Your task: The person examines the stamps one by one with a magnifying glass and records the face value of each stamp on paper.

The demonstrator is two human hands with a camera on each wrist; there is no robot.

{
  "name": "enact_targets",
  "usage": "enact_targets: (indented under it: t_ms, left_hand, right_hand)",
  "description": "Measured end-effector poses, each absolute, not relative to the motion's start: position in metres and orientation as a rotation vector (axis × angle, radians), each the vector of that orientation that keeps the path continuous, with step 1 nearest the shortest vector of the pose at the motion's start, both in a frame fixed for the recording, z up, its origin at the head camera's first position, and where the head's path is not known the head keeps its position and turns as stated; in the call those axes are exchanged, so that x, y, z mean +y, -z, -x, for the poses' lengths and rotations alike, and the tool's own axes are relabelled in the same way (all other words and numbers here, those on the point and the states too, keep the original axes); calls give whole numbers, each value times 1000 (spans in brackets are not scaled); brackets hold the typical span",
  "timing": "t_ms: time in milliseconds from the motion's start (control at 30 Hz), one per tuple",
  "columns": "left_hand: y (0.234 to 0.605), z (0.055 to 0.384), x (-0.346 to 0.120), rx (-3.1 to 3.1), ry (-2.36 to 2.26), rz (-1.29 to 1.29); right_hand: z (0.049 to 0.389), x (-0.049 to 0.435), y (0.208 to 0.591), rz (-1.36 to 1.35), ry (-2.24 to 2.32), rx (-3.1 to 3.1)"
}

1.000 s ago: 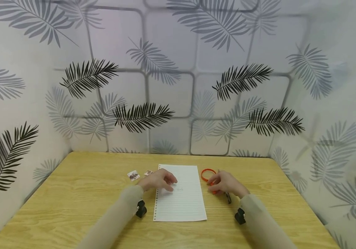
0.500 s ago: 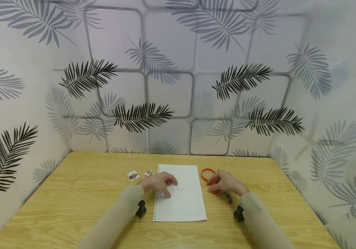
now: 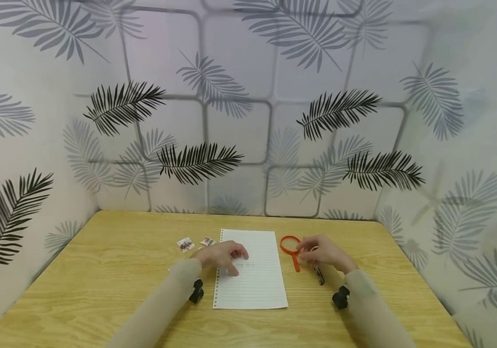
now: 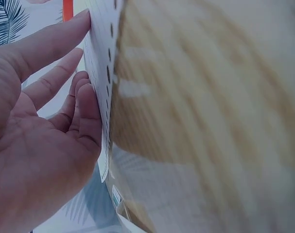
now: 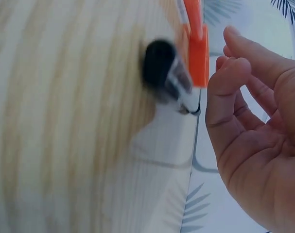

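A lined white sheet of paper (image 3: 257, 290) with punched holes and a short line of handwriting lies mid-table. My left hand (image 3: 224, 255) rests on its left part; the left wrist view shows the fingers spread and loosely bent, holding nothing. To the right of the sheet lies a red magnifying glass (image 3: 296, 263), its handle towards me. My right hand (image 3: 324, 253) hovers just right of it, fingers loosely curled. In the right wrist view, nothing sits between those fingers. Below this hand lies a black and silver pen (image 5: 162, 63), partly hidden from the head view.
Small printed square cards (image 3: 185, 244) lie on the wooden table (image 3: 100, 270) left of the sheet, some partly covered by my left hand and sleeve. A leaf-patterned wall (image 3: 240, 188) borders the table's far edge.
My right hand has moved right, away from the magnifying glass, and its handle now shows whole. The left thumb has shifted towards me, uncovering more handwriting.
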State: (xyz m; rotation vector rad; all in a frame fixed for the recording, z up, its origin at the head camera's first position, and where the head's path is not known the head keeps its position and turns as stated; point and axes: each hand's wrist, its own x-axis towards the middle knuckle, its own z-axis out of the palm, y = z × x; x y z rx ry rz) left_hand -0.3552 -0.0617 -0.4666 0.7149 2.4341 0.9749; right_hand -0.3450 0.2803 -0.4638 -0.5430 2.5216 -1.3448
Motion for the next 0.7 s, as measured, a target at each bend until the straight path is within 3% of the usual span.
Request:
enact_targets:
  t_ms: [700]
  left_hand:
    - [465,357,-64,2392,-977,-741]
  right_hand:
    - [358,302,473,519,1235,2523]
